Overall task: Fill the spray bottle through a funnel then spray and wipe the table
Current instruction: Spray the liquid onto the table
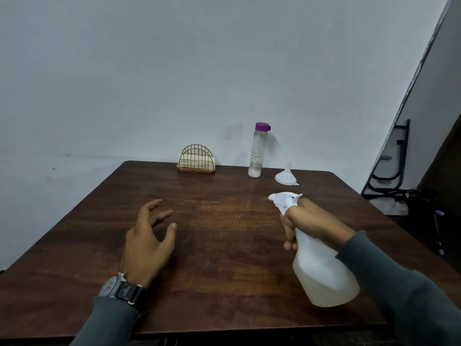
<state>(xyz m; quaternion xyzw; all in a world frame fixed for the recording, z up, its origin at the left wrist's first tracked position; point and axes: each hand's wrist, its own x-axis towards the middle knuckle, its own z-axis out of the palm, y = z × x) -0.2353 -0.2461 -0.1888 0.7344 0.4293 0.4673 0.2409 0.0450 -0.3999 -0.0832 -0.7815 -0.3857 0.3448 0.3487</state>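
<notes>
Head view, nearest first: two grey sleeves [409, 290] reach over the dark wooden table [212, 283], and the left wrist wears a watch [122, 289] on a dark strap. The left hand [147, 242] is over the table's left half, its fingers [152, 206] spread and loosely bent, grasping nothing; whether it touches the wood is unclear. The right hand [306, 221] grasps the white spray bottle [324, 273] at its neck, fingers curled round the trigger. The bottle is tilted, base toward the camera and nozzle pointing left across the table, with pale liquid in its lower part. A few small droplets [240, 216] lie on the wood near the nozzle. Farther back on the right, a white funnel [286, 177] rests wide mouth down, spout up. Just left of it stands a clear bottle [257, 153] with a purple cap and a little white liquid at the bottom. Left again, at the far edge, sits a gold wire napkin holder [196, 159] holding napkins. A pale wall [174, 71] rises behind.
</notes>
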